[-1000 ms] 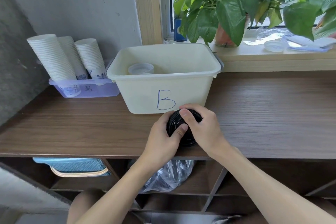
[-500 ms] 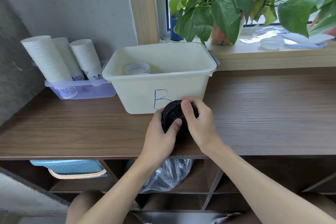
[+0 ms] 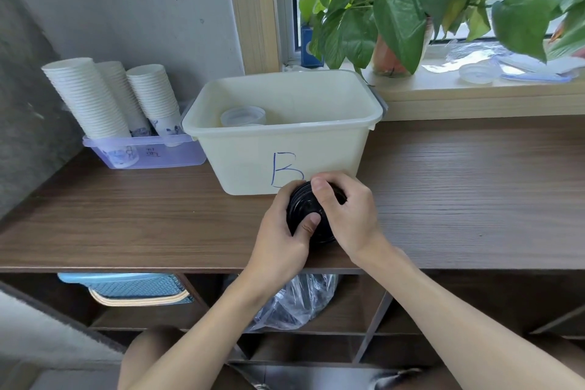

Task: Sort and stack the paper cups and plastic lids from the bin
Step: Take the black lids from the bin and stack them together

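Black lid stack (image 3: 303,203) barely shifted, kept at bin (image 3: 247,161) front by the B | left hand (image 3: 278,239) and right hand (image 3: 353,220), fingers wrapped round it | judged: rims needed squaring flush before release

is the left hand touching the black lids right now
Touching. The head view shows the left hand curled round the black lids, thumb pressed on top; the right hand grips the other side.
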